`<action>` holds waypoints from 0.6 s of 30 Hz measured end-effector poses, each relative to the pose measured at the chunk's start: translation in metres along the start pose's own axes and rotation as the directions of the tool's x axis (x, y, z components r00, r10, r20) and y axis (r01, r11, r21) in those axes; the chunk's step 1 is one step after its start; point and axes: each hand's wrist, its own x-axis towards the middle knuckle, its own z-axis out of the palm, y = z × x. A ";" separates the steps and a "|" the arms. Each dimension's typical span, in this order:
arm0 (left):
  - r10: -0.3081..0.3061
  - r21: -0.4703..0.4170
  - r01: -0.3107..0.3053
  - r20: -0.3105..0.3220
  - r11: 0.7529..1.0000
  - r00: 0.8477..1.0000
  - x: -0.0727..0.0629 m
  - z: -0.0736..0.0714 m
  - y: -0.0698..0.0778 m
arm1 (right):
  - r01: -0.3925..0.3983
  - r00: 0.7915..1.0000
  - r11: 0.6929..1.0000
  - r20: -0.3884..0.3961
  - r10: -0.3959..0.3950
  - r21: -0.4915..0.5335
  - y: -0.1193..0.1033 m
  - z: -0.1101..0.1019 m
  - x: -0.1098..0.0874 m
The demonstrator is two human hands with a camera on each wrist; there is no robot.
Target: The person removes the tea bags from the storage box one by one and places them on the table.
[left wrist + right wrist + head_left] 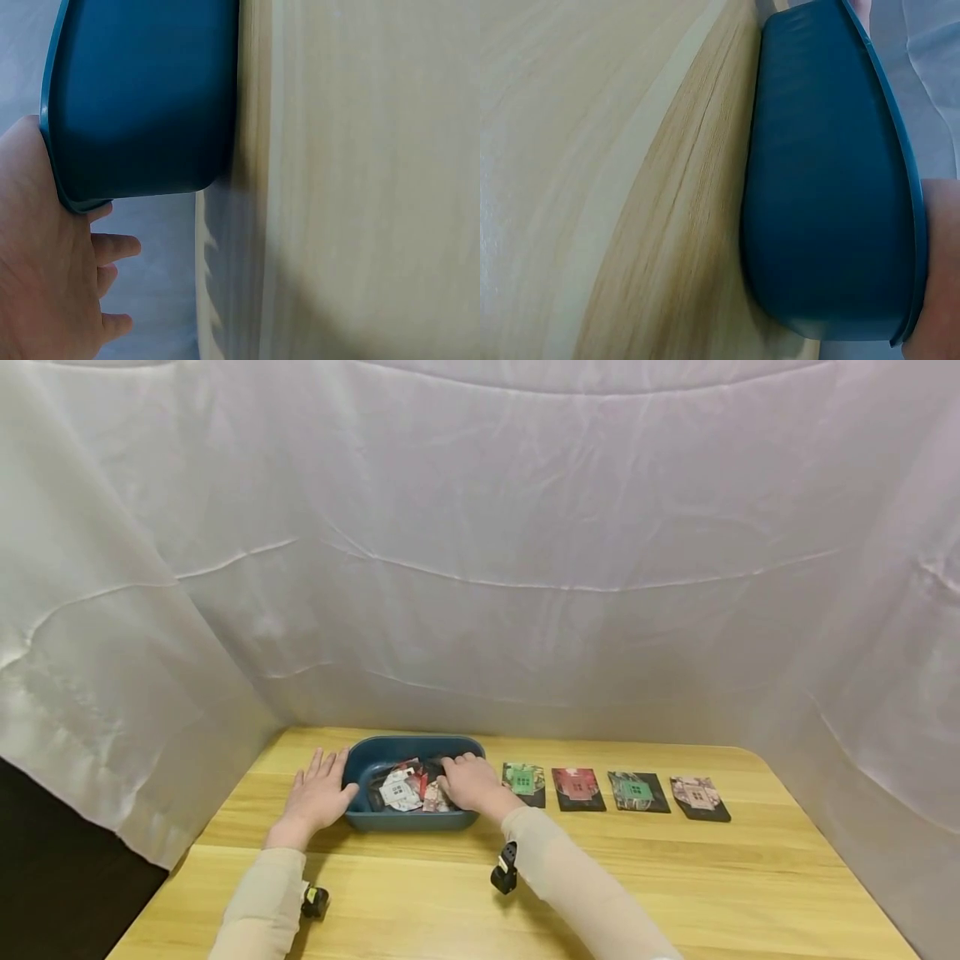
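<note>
We should brace the blue bin (408,822) with our spread, empty left hand (318,792) and lift packets (401,791) singly; whether our right hand (476,783) grips one, we cannot tell.

Wood-grain tabletop (420,902) is spanning the near part of the scene. Creased, pale grey fabric (510,543) is hanging along the far, left and right sides. A dark area (60,868) is showing at near left, below the fabric's edge.

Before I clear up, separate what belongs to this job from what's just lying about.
Likely the job's:
blue bin
packets inside it
four packets in a row beside it
left hand, right hand

Just surroundings:
wooden table
pale curtain
wrist cameras
</note>
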 end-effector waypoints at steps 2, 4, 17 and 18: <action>0.000 -0.001 0.000 -0.001 1.000 1.000 0.000 0.000 -0.001 | 0.000 1.000 1.000 0.000 0.000 -0.004 0.000 0.000 0.000; 0.000 -0.001 0.000 -0.002 1.000 1.000 0.000 0.001 -0.001 | -0.004 1.000 1.000 0.005 0.004 -0.005 0.000 0.001 0.000; -0.005 -0.012 0.005 0.000 1.000 1.000 0.001 0.001 -0.001 | -0.016 1.000 1.000 0.027 0.016 -0.007 0.000 0.000 0.002; -0.006 -0.013 0.006 0.001 1.000 1.000 0.001 0.001 -0.001 | -0.017 0.999 1.000 0.034 0.017 -0.005 0.000 0.000 0.002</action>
